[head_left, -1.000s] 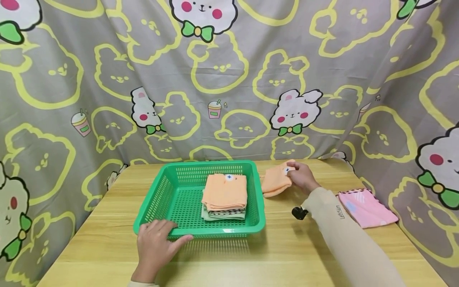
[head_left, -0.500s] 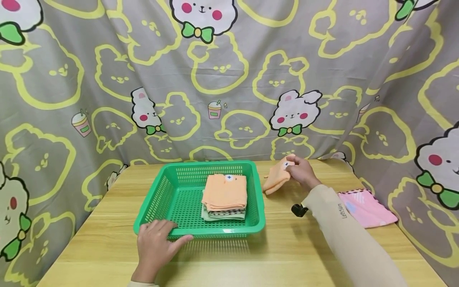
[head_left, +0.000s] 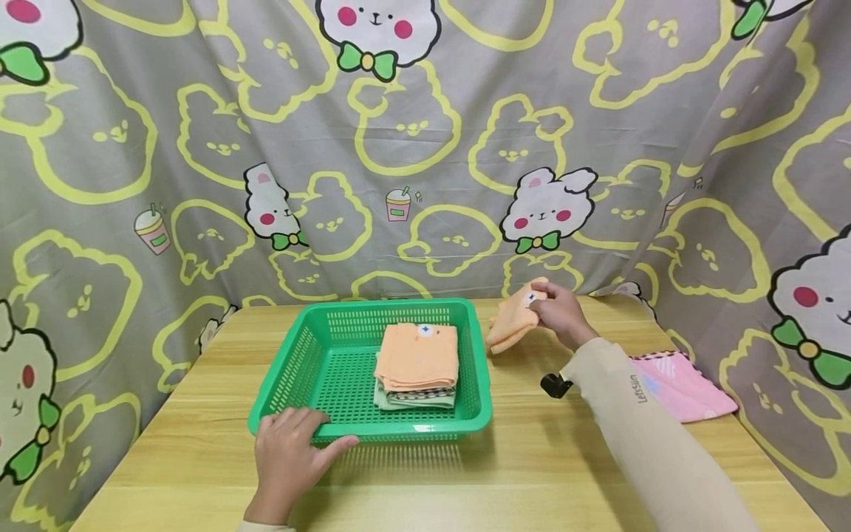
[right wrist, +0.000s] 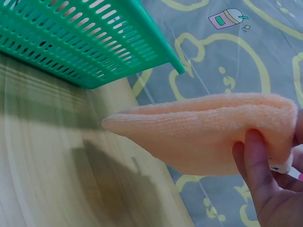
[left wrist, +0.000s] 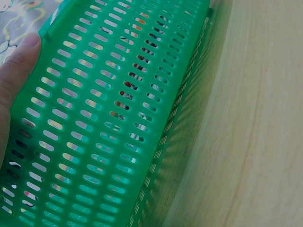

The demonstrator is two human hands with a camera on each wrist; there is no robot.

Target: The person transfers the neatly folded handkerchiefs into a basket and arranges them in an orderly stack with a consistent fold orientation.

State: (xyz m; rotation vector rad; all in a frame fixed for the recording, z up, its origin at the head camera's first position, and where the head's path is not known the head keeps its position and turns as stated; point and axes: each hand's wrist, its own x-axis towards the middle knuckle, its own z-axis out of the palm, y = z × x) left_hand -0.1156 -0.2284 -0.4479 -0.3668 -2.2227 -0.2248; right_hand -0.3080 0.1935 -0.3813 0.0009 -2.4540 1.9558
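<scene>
A green plastic basket (head_left: 272, 373) with slotted walls stands on the table. My left hand (head_left: 289, 454) holds its front rim, fingers over the edge; the left wrist view has my thumb (left wrist: 21, 59) against the outer side. Inside the basket, at its right, lies a folded orange towel (head_left: 417, 358) on top of a stack with checked and pale green edges. Beyond the basket's right side, my right hand (head_left: 564, 316) pinches another folded orange towel (head_left: 515, 318) by one end. The right wrist view shows this towel (right wrist: 203, 132) raised above the tabletop, its shadow below.
A pink folded cloth (head_left: 691, 388) with a checked edge lies at the table's right, partly behind my right sleeve (head_left: 631, 399). A black gadget (head_left: 555, 385) sits at my right wrist. Patterned grey curtains (head_left: 425, 148) close off the back and sides of the wooden table (head_left: 425, 495).
My right hand has lifted the orange towel slightly up and away, tilting it off the table. My left hand and the basket have stayed in place.
</scene>
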